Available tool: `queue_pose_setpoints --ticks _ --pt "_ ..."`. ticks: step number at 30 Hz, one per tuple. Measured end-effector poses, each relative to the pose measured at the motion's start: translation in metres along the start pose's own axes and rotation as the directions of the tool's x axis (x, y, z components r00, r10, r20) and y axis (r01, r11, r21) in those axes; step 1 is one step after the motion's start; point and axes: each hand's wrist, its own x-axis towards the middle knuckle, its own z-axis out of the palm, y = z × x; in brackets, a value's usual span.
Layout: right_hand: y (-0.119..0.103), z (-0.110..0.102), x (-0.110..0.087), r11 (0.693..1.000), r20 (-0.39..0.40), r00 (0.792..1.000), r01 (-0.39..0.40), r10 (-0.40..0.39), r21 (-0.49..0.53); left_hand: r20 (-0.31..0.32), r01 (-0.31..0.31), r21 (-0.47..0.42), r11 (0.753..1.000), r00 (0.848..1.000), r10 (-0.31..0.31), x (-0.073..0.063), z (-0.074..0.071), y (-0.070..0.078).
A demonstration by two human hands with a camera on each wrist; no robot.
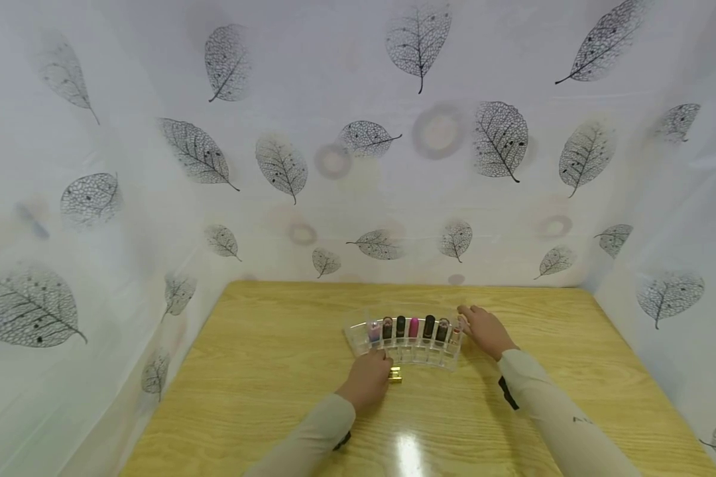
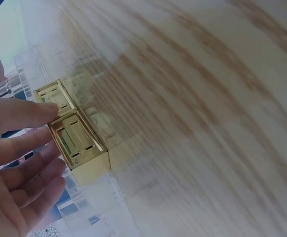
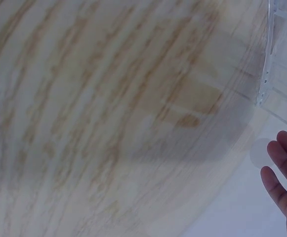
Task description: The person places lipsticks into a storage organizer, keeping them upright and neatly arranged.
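Observation:
My left hand [image 1: 366, 379] pinches a gold, square-sided lipstick case [image 2: 79, 138], with the thumb on its near side and the other fingers behind it. In the head view the gold case is close in front of a clear, curved lipstick organizer [image 1: 435, 359]. Lipsticks stand along the organizer's back row, among them a bright pink one [image 1: 414, 328] and a black one [image 1: 401, 326]. My right hand [image 1: 483, 329] is at the organizer's right end, its fingers loosely extended near the back corner. In the right wrist view, those fingers [image 3: 284, 160] hold nothing.
The organizer stands on a wood-grain table [image 1: 262, 371] towards its far side. A pale curtain [image 1: 346, 199] printed with grey leaves hangs behind the table and along both sides. A bright reflection lies on the tabletop near the front.

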Motion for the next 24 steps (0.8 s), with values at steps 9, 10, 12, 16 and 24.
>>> queue_pose_setpoints --ticks 9,10,12,16,24 --pt "-0.002 -0.001 0.0 1.0 -0.019 1.0 0.017 -0.016 0.007 0.035 -0.054 -0.049 0.997 0.998 0.056 -0.001 0.004 -0.004" --pt "-0.002 0.0 -0.001 1.0 -0.02 1.0 0.017 -0.017 0.011 0.05 -0.053 -0.059 0.997 0.997 0.056 -0.001 0.005 -0.004" --pt "-0.002 0.001 -0.001 1.0 -0.022 1.0 0.021 -0.021 0.009 0.07 -0.042 -0.082 0.996 0.996 0.048 -0.001 0.006 -0.004" --pt "-0.002 0.002 -0.001 1.0 -0.028 0.999 0.024 -0.024 0.0 0.083 -0.032 -0.106 0.994 0.996 0.041 -0.001 0.005 -0.004" --pt "0.0 0.0 -0.001 1.0 -0.029 0.999 0.019 -0.019 0.004 0.098 0.028 -0.243 0.97 0.995 -0.004 0.003 -0.013 -0.002"
